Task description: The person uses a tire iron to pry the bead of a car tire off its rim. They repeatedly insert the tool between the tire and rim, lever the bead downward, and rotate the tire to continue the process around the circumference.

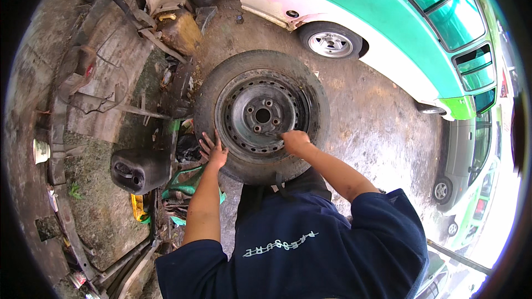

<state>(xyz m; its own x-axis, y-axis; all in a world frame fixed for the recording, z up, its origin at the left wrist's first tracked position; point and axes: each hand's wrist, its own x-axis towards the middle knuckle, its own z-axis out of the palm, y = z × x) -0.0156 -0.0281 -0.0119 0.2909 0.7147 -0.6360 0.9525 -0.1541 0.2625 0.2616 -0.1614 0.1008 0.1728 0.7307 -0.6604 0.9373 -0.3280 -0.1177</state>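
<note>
A car wheel lies in front of my body, its black tyre [213,86] mounted on a dark, dirty steel rim [237,108] with a round centre hole and bolt holes. My left hand [215,152] rests with spread fingers on the near left part of the tyre, its fingertips at the rim's edge. Over the near right part of the rim, my right hand [296,143] is closed, fingers curled toward the metal. Whatever it may grip is too small and dark to make out.
A green and white van [343,11] stands beyond the wheel, with grey [465,149] and green vehicles to the right. Along the left lie a black jerrycan [141,171], a brownish container [180,32], metal bars and scrap. A green cloth or bag [185,182] sits beside my left forearm.
</note>
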